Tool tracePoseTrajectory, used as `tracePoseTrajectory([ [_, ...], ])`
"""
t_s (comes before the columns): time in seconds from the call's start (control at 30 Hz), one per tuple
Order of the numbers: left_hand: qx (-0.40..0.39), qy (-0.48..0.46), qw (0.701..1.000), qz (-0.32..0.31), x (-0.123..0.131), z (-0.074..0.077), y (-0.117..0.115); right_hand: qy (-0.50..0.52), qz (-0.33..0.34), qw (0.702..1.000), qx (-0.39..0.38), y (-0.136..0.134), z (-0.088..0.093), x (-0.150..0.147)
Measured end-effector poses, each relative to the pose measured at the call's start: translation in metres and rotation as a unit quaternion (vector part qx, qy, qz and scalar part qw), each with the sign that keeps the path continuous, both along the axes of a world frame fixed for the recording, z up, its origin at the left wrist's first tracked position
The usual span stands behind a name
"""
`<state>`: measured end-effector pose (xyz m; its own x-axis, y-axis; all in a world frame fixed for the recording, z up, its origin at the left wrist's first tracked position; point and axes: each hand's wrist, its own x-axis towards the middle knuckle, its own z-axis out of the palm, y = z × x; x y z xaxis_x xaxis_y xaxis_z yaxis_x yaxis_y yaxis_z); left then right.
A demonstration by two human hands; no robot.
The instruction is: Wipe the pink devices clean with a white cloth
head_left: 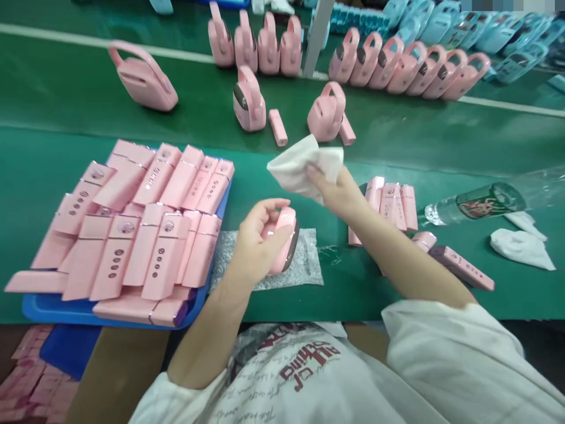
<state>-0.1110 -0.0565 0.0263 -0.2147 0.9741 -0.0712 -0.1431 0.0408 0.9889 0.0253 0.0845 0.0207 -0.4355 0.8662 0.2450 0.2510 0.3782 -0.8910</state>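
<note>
My left hand [253,244] is closed around a small pink rounded device [276,262] with a dark edge on its right side. The device is over a silvery bubble-wrap sheet [306,259], and my fingers and thumb cover part of it. Up and to the right, my right hand [338,191] pinches a folded white cloth [293,165], its corners spread outward. The cloth and the device are apart. Beyond the cloth stand a pink handled device [324,118] and another one with a dark face [249,106], each beside a small pink stick.
A blue tray [123,317] heaped with pink oblong pieces [117,253] stands at left. More pink pieces [392,206] lie near my right forearm. A clear bottle [481,200] lies at right beside crumpled white cloth [523,247]. Rows of pink devices [269,44] line the back shelf.
</note>
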Motion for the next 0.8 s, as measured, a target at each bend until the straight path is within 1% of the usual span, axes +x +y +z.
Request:
tracePoseTrajectory([
  [0.03,0.006,-0.003,1.000,0.002,0.001,0.000,0.001,-0.021,0.023,0.999,0.024,-0.025,-0.007,0.012],
  [0.1,0.015,-0.001,1.000,0.002,0.002,0.000,0.002,-0.057,0.090,0.992,0.063,-0.068,-0.023,0.028],
  [0.17,0.019,0.001,1.000,0.005,0.004,-0.001,0.003,-0.064,0.118,0.982,0.136,-0.100,-0.042,0.035],
  [0.23,0.019,0.000,1.000,0.017,0.006,-0.001,0.003,-0.062,0.157,0.957,0.237,-0.119,-0.060,0.036],
  [0.27,0.019,-0.004,1.000,0.024,0.007,-0.001,0.004,-0.065,0.186,0.939,0.281,-0.123,-0.066,0.036],
  [0.3,0.021,-0.009,0.999,0.028,0.007,-0.002,0.004,-0.072,0.212,0.924,0.309,-0.125,-0.071,0.035],
  [0.33,0.024,-0.013,0.999,0.029,0.008,-0.002,0.005,-0.081,0.226,0.918,0.315,-0.124,-0.073,0.034],
  [0.37,0.028,-0.016,0.999,0.028,0.008,-0.003,0.006,-0.090,0.222,0.925,0.296,-0.122,-0.073,0.034],
  [0.43,0.036,-0.014,0.999,0.026,0.008,-0.004,0.007,-0.092,0.179,0.956,0.214,-0.116,-0.071,0.032],
  [0.47,0.039,-0.010,0.999,0.027,0.008,-0.005,0.007,-0.087,0.166,0.966,0.180,-0.113,-0.069,0.032],
  [0.5,0.041,-0.008,0.999,0.029,0.008,-0.005,0.007,-0.082,0.170,0.969,0.158,-0.112,-0.067,0.033],
  [0.57,0.047,-0.009,0.998,0.031,0.008,-0.005,0.008,-0.071,0.214,0.962,0.157,-0.113,-0.066,0.034],
  [0.6,0.048,-0.012,0.998,0.029,0.008,-0.005,0.008,-0.068,0.225,0.959,0.161,-0.114,-0.066,0.035],
  [0.63,0.048,-0.014,0.998,0.027,0.008,-0.004,0.008,-0.068,0.218,0.961,0.157,-0.115,-0.068,0.037],
  [0.7,0.047,-0.011,0.998,0.029,0.008,-0.003,0.008,-0.066,0.173,0.973,0.135,-0.118,-0.071,0.039],
  [0.73,0.045,-0.007,0.998,0.034,0.007,-0.003,0.008,-0.061,0.161,0.975,0.139,-0.119,-0.073,0.040],
  [0.77,0.043,-0.003,0.998,0.039,0.007,-0.003,0.008,-0.057,0.166,0.972,0.156,-0.120,-0.074,0.040],
  [0.8,0.042,-0.001,0.998,0.042,0.006,-0.002,0.008,-0.054,0.187,0.963,0.185,-0.121,-0.074,0.040],
])
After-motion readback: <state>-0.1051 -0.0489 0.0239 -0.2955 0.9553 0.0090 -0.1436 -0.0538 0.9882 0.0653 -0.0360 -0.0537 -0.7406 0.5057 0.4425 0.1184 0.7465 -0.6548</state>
